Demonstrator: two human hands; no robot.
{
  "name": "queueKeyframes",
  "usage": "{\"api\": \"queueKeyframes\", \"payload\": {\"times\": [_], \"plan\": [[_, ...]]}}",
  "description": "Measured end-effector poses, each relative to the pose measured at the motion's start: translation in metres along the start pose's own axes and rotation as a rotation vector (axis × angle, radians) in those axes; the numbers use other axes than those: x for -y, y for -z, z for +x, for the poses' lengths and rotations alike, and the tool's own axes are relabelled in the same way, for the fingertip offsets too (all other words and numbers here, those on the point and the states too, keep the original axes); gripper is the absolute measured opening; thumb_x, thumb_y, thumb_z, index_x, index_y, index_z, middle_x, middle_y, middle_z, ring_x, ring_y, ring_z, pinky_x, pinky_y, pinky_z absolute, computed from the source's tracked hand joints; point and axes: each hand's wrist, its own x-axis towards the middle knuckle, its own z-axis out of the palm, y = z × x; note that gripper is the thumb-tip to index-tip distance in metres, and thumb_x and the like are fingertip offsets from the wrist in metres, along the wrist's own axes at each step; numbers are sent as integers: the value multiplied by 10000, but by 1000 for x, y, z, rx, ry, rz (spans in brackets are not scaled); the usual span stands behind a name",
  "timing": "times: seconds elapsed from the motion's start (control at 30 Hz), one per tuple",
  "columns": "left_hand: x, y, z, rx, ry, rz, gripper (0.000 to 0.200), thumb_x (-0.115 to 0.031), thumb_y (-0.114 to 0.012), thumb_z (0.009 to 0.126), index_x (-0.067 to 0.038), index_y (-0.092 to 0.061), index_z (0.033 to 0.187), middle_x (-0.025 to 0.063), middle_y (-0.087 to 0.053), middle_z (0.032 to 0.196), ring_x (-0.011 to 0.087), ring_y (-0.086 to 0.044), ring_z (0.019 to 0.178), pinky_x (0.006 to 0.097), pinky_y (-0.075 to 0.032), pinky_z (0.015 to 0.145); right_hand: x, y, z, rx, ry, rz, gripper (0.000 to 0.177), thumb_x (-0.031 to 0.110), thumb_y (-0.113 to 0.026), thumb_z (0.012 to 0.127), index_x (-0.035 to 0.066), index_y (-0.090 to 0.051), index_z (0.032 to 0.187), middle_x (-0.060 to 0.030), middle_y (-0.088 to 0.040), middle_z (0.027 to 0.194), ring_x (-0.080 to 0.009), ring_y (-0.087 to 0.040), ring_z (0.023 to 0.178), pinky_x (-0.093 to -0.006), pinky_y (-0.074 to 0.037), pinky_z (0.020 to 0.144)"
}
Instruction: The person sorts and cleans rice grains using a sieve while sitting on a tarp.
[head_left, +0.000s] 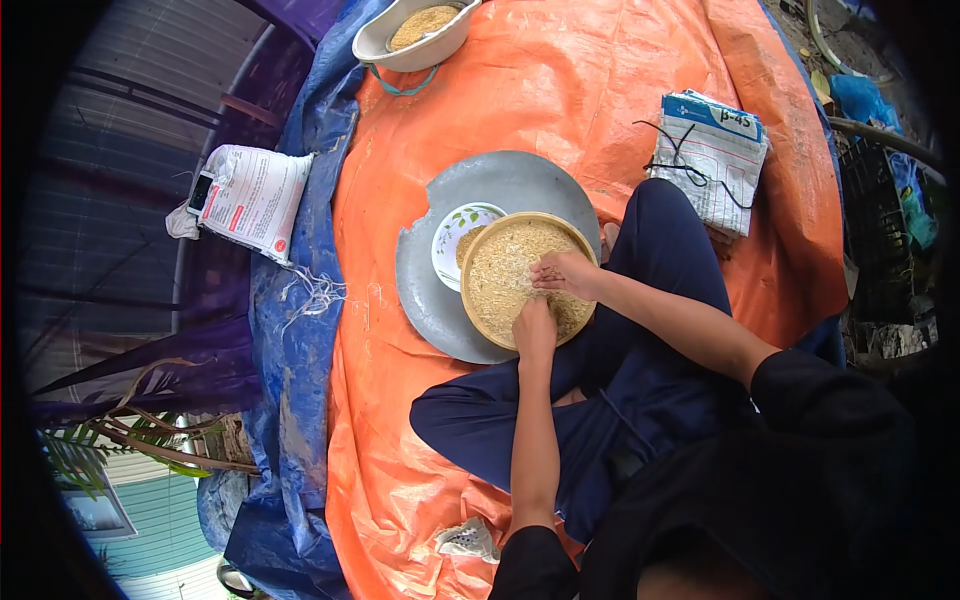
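Observation:
A round, shallow sieve (484,318) with a tan rim holds a layer of pale grain (500,265). My left hand (535,325) is closed, its fingers down at the grain near the sieve's lower side. Just above it, my right hand (566,275) reaches in from the right with its fingers drawn together over the grain. Whatever is between the fingers of either hand is too small to make out. The sieve partly covers a white bowl (444,240) with a green leaf pattern and darker grain inside. Both overlap a large grey round tray (520,180) with a broken edge.
An orange tarp (400,420) lies over a blue one (290,350). A white basin (430,52) of grain stands at the top. Folded sacks (710,160) with a black cord lie right; another white sack (255,200) with a phone (200,192) is left. A crumpled cloth (467,540) lies below.

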Motion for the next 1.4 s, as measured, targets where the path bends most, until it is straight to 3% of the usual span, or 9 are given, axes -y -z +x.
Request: {"api": "queueKeyframes", "payload": {"times": [0.2,0.23,0.43,0.63,0.73,0.93,1.13,1.27,1.4], "plan": [[9,3,0,-64,-78,-49,84,-79,-629,820,0,-655,835,195,-649,851,385,-654,802,458,-530,715,2,1,-1,-12,58,-38,236,159,-512,920,-55,-598,968,-151,-635,947,-237,-648,897,-343,-547,878],[6,9,0,3,12,-73,186,-139,-678,816,-17,-659,954,179,-641,989,360,-641,923,451,-513,783,1,0,-1,-23,64,-57,245,163,-508,924,-58,-598,976,-154,-634,956,-237,-645,905,-342,-547,877],[-7,12,1,-259,-32,65,594,-233,-782,752,-56,-556,1272,165,-473,1342,334,-436,1263,441,-362,1038,0,1,4,-52,28,-60,312,211,-480,967,-65,-570,1082,-159,-607,1052,-228,-623,994,-337,-541,899],[0,-5,5,-64,-94,-61,656,-285,-796,740,-28,-543,1287,224,-413,1413,383,-387,1307,475,-311,1083,10,0,-3,-18,-30,166,345,202,-422,999,-97,-519,1141,-183,-579,1094,-263,-610,1027,-336,-541,905],[-1,-7,6,-189,-82,-22,684,-315,-779,758,-27,-514,1319,230,-386,1436,386,-361,1334,492,-287,1102,9,-2,-5,-13,-16,167,336,188,-415,1001,-103,-514,1139,-189,-573,1103,-274,-610,1029,-336,-545,908],[7,-9,23,-363,24,58,694,-295,-760,783,-27,-459,1348,251,-366,1443,408,-333,1354,516,-245,1123,8,-1,-7,-8,36,125,315,176,-426,995,-94,-538,1110,-185,-588,1077,-258,-620,1003,-317,-553,880],[-1,-31,19,-256,-195,10,503,-225,-705,819,-8,-557,1248,204,-498,1307,349,-432,1277,487,-305,1087,5,-3,-1,-88,158,51,266,120,-466,958,-104,-570,1056,-163,-607,995,-222,-637,909,-296,-562,847],[-4,-35,20,-292,-306,-36,261,-96,-616,813,15,-648,1048,156,-625,1077,274,-573,1014,411,-411,944,9,-4,-4,-106,194,48,253,108,-493,937,-112,-575,1032,-154,-612,959,-214,-639,877,-296,-561,846],[-11,-18,18,-56,-219,41,191,-79,-576,832,8,-660,980,150,-636,1060,266,-580,980,401,-420,922,8,-2,-4,-98,197,32,248,113,-500,930,-106,-576,1020,-146,-615,940,-214,-637,896,-297,-555,853]]}}
